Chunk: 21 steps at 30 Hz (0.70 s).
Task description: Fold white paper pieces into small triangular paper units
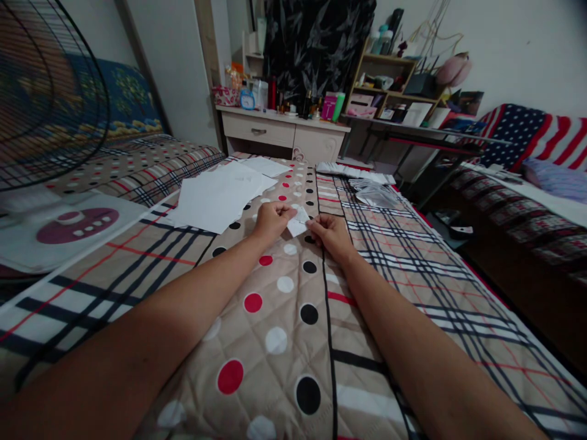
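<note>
A small white piece of paper [298, 223], squarish with faint dark lines on it, is held up between my two hands above the bedspread. My left hand [274, 220] pinches its upper left edge between thumb and fingers. At its right corner, my right hand [331, 234] has thumb and forefinger closed on the paper. Just beyond my left hand lies a loose stack of white paper sheets [215, 198], overlapping at angles. Right of my hands, farther off, sits a pile of clear plastic bags [376, 194].
The bed's quilted cover [284, 318] has dots and plaid. A long white strip bundle [355, 172] lies at its far edge. A fan [50, 104] with a white base stands at left. Beyond are a cluttered dresser [275, 131] and, at right, a desk [426, 135] with shelves.
</note>
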Motion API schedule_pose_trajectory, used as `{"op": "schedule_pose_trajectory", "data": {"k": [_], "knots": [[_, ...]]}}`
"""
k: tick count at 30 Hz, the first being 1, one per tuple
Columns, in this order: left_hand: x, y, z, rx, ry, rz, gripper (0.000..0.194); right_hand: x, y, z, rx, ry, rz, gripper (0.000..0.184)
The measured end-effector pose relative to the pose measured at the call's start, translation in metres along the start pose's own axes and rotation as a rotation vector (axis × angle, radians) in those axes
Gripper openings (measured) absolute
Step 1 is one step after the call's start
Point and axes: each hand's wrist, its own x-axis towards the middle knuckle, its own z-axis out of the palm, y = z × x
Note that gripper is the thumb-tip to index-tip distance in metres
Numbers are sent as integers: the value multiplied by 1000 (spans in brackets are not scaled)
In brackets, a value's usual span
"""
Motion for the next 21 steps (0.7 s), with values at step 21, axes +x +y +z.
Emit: {"op": "schedule_pose_trajectory", "data": {"k": [21], "knots": [[-12,12,10,-223,-9,-197,24,-3,-2,7,-10,-18,-21,33]]}}
